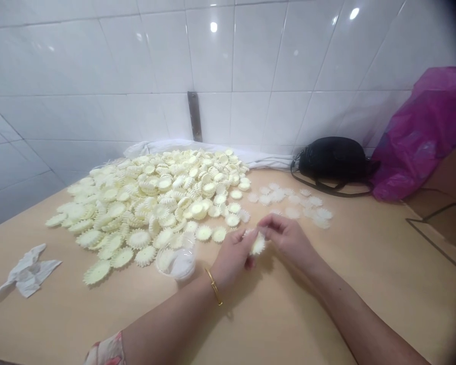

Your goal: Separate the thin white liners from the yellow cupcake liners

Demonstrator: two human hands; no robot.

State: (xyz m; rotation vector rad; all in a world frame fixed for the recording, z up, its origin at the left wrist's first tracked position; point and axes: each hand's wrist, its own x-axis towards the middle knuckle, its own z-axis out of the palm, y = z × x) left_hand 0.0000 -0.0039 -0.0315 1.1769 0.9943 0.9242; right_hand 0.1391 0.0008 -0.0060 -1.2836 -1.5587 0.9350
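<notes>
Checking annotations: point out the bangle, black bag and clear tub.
Bangle point(214, 287), head view, the curve on the wrist.
Black bag point(332, 158), head view, middle of its body.
Clear tub point(177, 259), head view, its side wall.

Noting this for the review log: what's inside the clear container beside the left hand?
The clear plastic container holds pale ridged discs, like those in the pile, blurred through its wall; how many there are, and what lies beneath them, is hidden.

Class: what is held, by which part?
A pale yellow scalloped disc, gripped at its rim by the left hand; whether the right hand touches it cannot be told.
</notes>
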